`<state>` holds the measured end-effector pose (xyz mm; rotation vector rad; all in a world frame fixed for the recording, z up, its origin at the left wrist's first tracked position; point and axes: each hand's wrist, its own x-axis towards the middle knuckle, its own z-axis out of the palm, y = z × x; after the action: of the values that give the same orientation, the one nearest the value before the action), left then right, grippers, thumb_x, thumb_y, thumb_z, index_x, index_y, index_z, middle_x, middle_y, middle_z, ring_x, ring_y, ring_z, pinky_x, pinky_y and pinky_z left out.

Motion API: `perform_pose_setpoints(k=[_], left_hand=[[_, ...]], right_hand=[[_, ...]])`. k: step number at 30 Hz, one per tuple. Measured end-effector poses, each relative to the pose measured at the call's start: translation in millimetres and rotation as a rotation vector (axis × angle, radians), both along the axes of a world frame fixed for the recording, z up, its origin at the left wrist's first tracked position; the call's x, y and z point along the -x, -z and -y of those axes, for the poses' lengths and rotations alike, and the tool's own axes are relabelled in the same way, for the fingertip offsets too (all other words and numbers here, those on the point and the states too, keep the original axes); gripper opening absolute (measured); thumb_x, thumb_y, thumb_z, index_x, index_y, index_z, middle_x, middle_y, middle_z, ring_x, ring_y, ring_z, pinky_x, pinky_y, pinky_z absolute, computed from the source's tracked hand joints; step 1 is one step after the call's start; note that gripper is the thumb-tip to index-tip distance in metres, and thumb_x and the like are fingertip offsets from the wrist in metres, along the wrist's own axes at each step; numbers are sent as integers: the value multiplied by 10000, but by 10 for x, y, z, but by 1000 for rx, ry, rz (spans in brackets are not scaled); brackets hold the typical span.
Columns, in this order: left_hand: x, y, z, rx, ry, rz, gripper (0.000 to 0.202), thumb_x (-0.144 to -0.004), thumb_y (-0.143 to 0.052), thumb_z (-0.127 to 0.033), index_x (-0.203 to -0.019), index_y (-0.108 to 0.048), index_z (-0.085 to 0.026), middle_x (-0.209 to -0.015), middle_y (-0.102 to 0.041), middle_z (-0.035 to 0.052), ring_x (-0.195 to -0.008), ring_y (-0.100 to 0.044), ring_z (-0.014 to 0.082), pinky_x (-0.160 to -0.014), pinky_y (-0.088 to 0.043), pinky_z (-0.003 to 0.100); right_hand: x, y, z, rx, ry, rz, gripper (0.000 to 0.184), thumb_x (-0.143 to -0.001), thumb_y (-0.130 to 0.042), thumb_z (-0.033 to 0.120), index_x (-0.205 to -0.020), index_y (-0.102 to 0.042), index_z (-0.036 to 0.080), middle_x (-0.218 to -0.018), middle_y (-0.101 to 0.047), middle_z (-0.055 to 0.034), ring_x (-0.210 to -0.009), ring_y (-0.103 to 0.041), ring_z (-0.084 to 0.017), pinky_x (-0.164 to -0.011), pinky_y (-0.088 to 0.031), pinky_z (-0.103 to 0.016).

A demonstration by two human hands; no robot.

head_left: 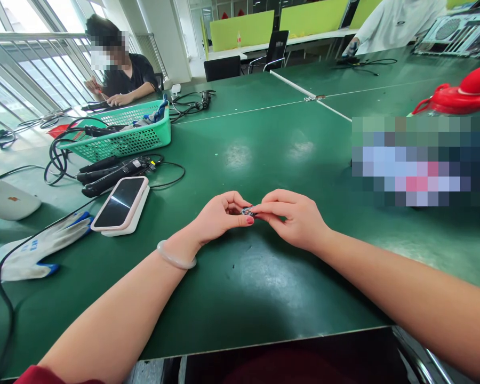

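Just above the middle of the green tabletop, both my hands meet at a small dark-and-silver part, too small for me to name. My left hand pinches it between thumb and fingers. From the other side, the closed fingertips of my right hand press on its right end. Much of the part is hidden by the fingers. A pale bangle circles my left wrist.
To the left lie a phone on a white box, a work glove, black cabled tools and a green basket. A person sits at the far left. A red-topped object stands right.
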<state>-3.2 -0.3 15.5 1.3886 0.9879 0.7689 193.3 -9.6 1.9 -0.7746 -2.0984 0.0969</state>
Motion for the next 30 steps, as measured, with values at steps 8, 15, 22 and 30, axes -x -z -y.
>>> perform_pose_setpoints(k=[8,15,22,30], left_hand=[[5,-7,-8,-23,-19,-31,339,-586,-814,-254,-797,-575,-139,-705,-649,-6,-648,-583,89,-660,-442,246],[-23,25,-17,-82,-18,-95,318,-588,-792,-225,-794,-564,-144,-703,-645,-11,-671,-596,106,-683,-461,267],[-43,29,-4,-244,-36,-255,303,-574,-796,-245,-768,-584,-150,-763,-656,5,-762,-607,141,-755,-472,300],[-37,40,-2,-301,-35,-321,298,-587,-793,-290,-771,-599,-158,-801,-660,12,-796,-610,158,-783,-471,317]], right_hand=[[8,4,-1,-53,-2,-4,181,-863,-581,182,-930,-738,243,-789,-676,-8,-680,-607,-108,-605,-497,-230],[15,-16,16,11,24,1,129,-842,-606,192,-875,-727,219,-821,-671,-17,-704,-611,-115,-635,-498,-236],[15,-4,15,55,11,73,116,-840,-599,198,-830,-713,209,-818,-651,-21,-710,-600,-122,-644,-488,-247],[30,14,10,89,17,168,149,-872,-559,241,-826,-693,196,-861,-657,-33,-745,-600,-133,-663,-468,-256]])
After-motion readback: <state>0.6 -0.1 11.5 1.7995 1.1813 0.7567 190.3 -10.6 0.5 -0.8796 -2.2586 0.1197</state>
